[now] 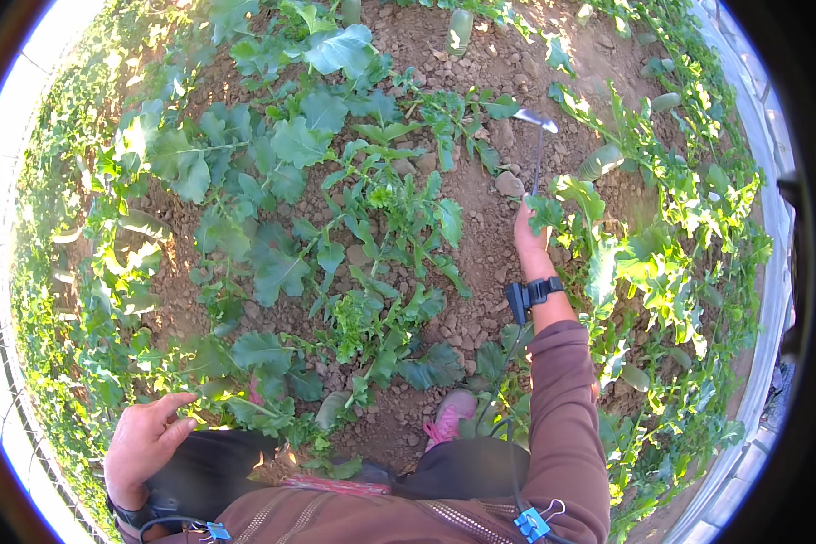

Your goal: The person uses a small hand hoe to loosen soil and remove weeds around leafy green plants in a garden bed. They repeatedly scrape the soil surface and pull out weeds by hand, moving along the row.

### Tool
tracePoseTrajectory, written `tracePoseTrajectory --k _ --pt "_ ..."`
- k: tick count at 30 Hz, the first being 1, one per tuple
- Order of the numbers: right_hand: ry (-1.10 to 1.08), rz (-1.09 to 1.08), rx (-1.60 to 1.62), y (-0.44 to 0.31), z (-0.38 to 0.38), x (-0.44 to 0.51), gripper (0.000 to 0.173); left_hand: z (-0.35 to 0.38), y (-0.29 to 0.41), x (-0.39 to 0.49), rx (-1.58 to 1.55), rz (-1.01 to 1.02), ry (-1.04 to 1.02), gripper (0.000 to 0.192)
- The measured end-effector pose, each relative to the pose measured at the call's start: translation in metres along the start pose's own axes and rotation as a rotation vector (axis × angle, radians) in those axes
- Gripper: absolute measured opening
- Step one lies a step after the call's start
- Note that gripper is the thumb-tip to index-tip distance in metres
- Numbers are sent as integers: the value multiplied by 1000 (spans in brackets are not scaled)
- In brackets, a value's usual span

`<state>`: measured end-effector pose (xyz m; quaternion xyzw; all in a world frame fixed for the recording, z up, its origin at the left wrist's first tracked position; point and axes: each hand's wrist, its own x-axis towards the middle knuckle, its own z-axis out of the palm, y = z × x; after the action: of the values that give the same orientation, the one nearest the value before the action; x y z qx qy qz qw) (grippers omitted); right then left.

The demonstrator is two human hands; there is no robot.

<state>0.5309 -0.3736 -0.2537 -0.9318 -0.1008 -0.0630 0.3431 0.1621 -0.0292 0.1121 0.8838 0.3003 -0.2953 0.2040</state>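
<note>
My right hand [530, 234] reaches forward over the soil, closed on a small hand hoe [538, 160]. Its handle is hidden in my grip; a thin metal shaft runs out to a bright, angled blade [534, 120]. The blade is at the tip of a leafy stem, and I cannot tell whether it touches the ground. A leaf overlaps part of that hand. At lower left, my left hand [144, 438] is beside my knee, thumb and forefinger apart, holding nothing. Leafy radish plants [374, 224] spread between the hands. A green radish root [332, 410] stands out of the soil near my shoe.
More green radish roots [459, 32] show along the rows, one [601, 162] right of the hoe. A stone [509, 184] lies beside its shaft. My pink shoe [451, 415] is on the soil. A cable [510, 353] hangs from my right wrist strap. White sheeting [765, 224] borders the right.
</note>
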Motion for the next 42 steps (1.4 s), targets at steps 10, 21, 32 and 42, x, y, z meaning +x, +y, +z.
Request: tracePoseTrajectory --k 10,21,32,42 --pt "-122 168 -169 15 5 -35 46 3 -4 -6 8 -17 7 32" --pt "162 116 142 23 17 46 45 3 1 -5 8 -29 -12 32" --pt "60 196 267 -1 47 48 44 2 2 0 -5 -34 -24 31" --pt "-304 218 -209 -17 14 -12 45 -2 -6 -2 4 26 6 31"
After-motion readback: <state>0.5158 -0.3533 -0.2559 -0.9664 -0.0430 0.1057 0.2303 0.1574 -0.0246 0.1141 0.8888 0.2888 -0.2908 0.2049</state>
